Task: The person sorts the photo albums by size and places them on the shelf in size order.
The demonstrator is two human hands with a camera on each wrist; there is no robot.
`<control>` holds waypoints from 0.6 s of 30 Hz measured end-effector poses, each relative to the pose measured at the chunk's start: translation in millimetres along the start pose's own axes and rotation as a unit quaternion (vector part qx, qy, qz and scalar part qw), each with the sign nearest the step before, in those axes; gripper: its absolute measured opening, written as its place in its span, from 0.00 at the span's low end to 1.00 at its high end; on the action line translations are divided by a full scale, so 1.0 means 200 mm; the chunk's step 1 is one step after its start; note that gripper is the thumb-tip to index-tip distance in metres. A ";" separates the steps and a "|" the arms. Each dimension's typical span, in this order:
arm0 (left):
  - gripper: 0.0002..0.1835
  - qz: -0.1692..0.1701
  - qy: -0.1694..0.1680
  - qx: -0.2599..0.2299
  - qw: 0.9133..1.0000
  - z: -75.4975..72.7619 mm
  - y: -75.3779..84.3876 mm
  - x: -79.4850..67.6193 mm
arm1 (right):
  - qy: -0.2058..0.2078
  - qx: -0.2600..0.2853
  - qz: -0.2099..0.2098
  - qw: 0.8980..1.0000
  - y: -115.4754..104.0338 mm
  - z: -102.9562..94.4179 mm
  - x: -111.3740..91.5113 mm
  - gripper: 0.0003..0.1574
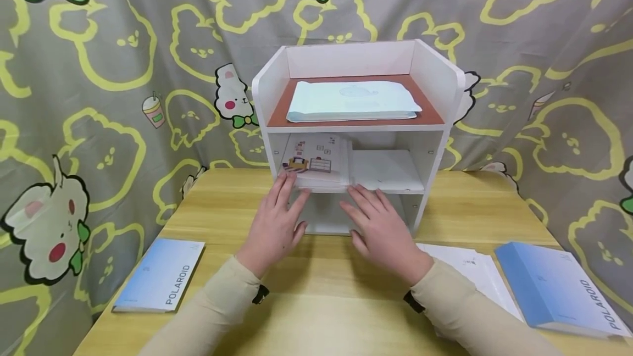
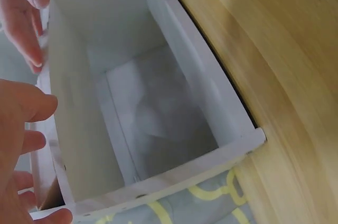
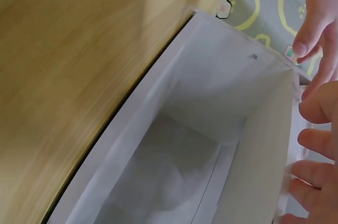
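On the left half of the middle board of a small white shelf unit lies a flat stack with an illustrated cover and a clear border. My left hand has its fingertips at the stack's front left edge, fingers spread. Near the front right corner of the stack are the fingertips of my right hand, its fingers also extended. Both wrist views show the left hand and right hand along the board's front edge, beside the bottom compartment. Neither hand grips anything.
A pale blue-white packet lies on the unit's brown top. One blue POLAROID album rests on the table at left, a thicker one at right. White packets lie partly under my right forearm. A patterned curtain hangs behind.
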State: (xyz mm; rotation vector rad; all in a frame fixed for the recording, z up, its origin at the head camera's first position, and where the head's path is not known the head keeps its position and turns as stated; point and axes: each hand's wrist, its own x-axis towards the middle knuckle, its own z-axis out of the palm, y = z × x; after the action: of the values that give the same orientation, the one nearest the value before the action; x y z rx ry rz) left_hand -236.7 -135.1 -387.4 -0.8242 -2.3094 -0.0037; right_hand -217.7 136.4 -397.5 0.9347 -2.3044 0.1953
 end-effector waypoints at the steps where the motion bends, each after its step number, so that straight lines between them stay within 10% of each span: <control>1: 0.34 -0.003 0.000 -0.005 1.000 0.00 0.01 0.00 | 0.002 0.004 0.001 1.000 0.00 -0.01 -0.01 0.35; 10: 0.36 -0.034 -0.028 -0.090 0.995 -0.03 0.14 0.00 | 0.001 0.051 0.050 0.997 0.04 -0.10 -0.15 0.34; 18: 0.37 -0.065 -0.138 -0.199 0.968 0.02 0.36 0.01 | -0.091 0.097 0.184 0.974 0.14 -0.26 -0.36 0.34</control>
State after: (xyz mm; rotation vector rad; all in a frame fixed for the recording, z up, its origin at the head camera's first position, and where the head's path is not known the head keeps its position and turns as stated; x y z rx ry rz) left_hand -199.6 -74.5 -403.7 -0.9115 -2.6694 -0.4511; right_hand -171.1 217.8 -396.9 0.6264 -2.6534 0.5183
